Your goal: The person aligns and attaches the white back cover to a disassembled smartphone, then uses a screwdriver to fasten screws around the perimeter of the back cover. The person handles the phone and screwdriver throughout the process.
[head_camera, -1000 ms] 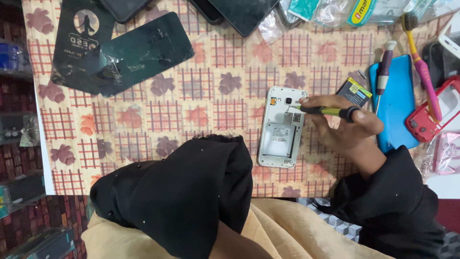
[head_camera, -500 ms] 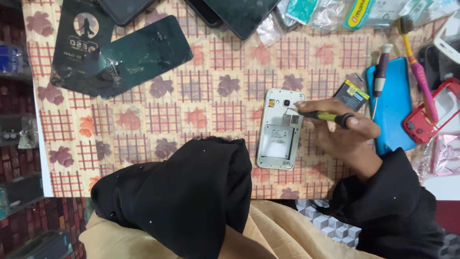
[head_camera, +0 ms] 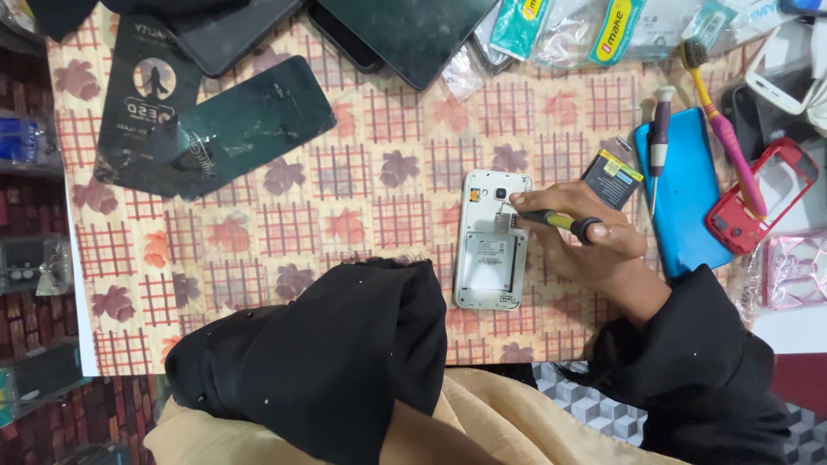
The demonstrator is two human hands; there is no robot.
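Note:
A white phone (head_camera: 491,241) lies face down on the patterned tablecloth (head_camera: 362,189), its back cover off and the battery bay bare. My right hand (head_camera: 586,237) holds a small yellow-and-black screwdriver (head_camera: 560,222), its tip resting on the phone's upper part near the camera lens. My left hand is hidden; only its black sleeve (head_camera: 327,353) shows at the table's near edge, just left of the phone.
A phone battery (head_camera: 613,178) lies right of the phone, beside a blue back cover (head_camera: 685,198) with a second screwdriver (head_camera: 660,142). A toothbrush (head_camera: 719,120) and red phone frame (head_camera: 758,207) lie far right. Dark phones, tablets and back panels (head_camera: 224,129) line the far side.
My right hand and the screwdriver have stayed on the phone's top, with only slight shifts of the tip. The view itself has drifted a little.

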